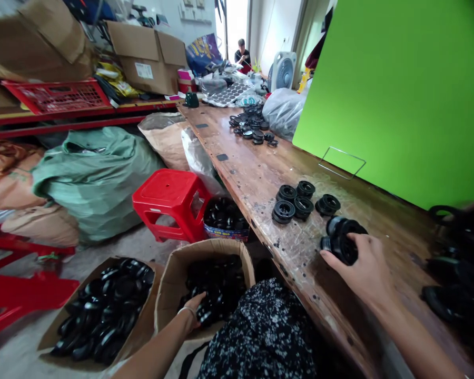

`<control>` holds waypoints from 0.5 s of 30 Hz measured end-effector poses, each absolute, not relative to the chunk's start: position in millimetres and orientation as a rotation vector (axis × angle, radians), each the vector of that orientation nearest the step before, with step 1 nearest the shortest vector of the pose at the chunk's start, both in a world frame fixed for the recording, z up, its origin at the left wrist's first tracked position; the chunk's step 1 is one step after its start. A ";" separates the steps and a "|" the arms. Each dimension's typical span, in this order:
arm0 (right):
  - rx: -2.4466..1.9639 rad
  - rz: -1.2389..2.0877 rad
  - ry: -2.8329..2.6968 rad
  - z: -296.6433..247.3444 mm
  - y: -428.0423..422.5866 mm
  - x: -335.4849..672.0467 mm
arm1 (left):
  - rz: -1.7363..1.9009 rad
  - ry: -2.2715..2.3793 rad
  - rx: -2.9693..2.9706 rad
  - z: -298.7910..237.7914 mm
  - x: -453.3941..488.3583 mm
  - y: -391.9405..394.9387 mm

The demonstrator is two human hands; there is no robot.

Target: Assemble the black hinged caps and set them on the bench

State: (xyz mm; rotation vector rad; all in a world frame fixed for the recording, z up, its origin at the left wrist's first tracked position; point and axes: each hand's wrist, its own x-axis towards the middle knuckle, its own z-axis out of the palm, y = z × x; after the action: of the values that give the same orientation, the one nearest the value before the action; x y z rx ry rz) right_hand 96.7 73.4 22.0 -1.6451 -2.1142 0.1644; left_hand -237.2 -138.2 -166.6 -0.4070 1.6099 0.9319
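Observation:
My right hand is closed around a cluster of black round spool-like parts on the wooden table, thumb low on the left side and fingers over the top. Just beyond it stand several more black spools, most grouped together and one a little apart. Down at the left, my left hand reaches into a cardboard box of glossy black parts. Its fingertips are lost among the dark pieces, so its grip is hidden.
Another cardboard box of black round parts sits on the floor at left. A red stool stands behind. A green board and wire frame edge the table. More black parts lie farther back; a person sits beyond.

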 end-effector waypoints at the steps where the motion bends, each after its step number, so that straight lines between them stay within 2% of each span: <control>1: -1.609 0.191 -2.088 25.8 67.6 94.3 | 0.946 1.586 -0.413 -164.0 -237.0 -132.6; 5: -1.341 0.364 -2.174 44.2 20.1 58.3 | 1.076 1.300 -0.290 -121.7 -228.6 -103.9; 8: -1.180 0.765 -2.349 44.3 -27.0 5.7 | 1.094 0.779 -0.088 -77.8 -215.1 -95.4; 10: -1.195 0.990 -2.466 28.4 -51.1 -32.4 | 1.077 0.686 -0.066 -63.6 -206.8 -98.4; 12: -1.228 1.029 -2.550 -0.3 -66.0 -64.5 | 1.067 0.762 -0.103 -69.4 -202.8 -105.2; 15: -1.243 1.030 -2.657 -52.2 -76.6 -92.5 | 1.057 0.908 -0.173 -106.7 -208.8 -118.2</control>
State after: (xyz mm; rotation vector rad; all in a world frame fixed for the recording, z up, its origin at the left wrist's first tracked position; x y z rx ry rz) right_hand -92.5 -76.6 -52.2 -1.2431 -2.6574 1.0305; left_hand -208.8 -118.2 -106.7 -0.1734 0.9084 1.0569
